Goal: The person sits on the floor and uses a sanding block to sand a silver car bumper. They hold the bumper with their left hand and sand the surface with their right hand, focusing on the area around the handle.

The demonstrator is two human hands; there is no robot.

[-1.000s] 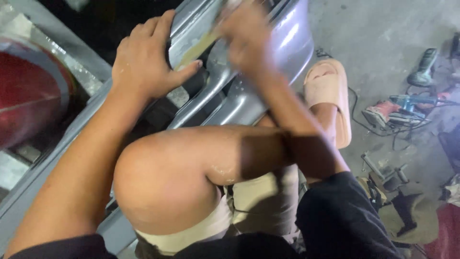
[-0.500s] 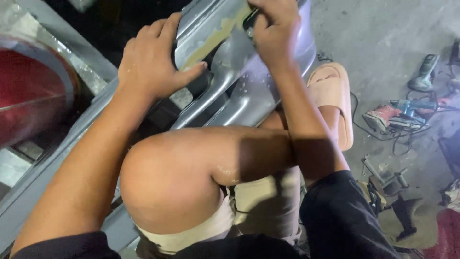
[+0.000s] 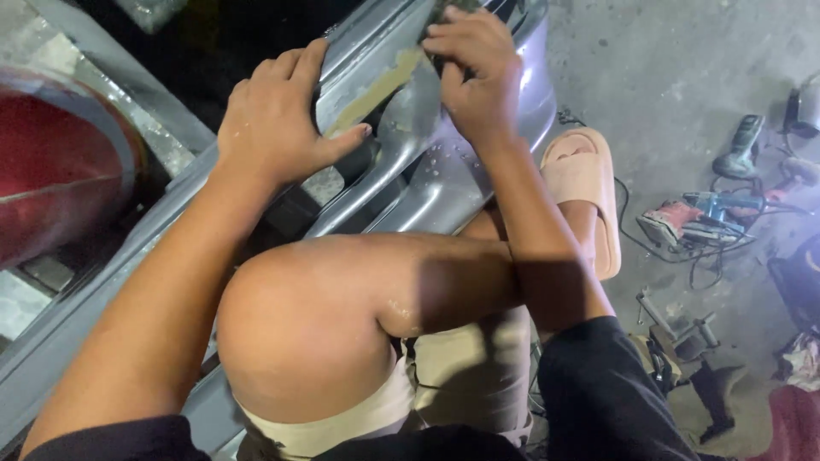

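Note:
A grey car bumper (image 3: 444,183) lies across the view, wet with drops, with a tan strip of filler (image 3: 376,90) on its upper edge. My left hand (image 3: 278,119) grips the bumper's edge beside the filler, thumb resting under it. My right hand (image 3: 474,72) presses a small dark sanding piece (image 3: 444,10) against the bumper just right of the filler; most of the piece is hidden by my fingers. My bare knee (image 3: 316,324) sits below both hands.
A red curved panel (image 3: 51,171) is at the left. A tan slipper (image 3: 589,192) is on my foot beside the bumper. Power tools (image 3: 700,213) with cords and other gear lie on the concrete floor at the right.
My right hand has slid up and to the right along the bumper, uncovering more of the filler strip. My left hand has kept its grip.

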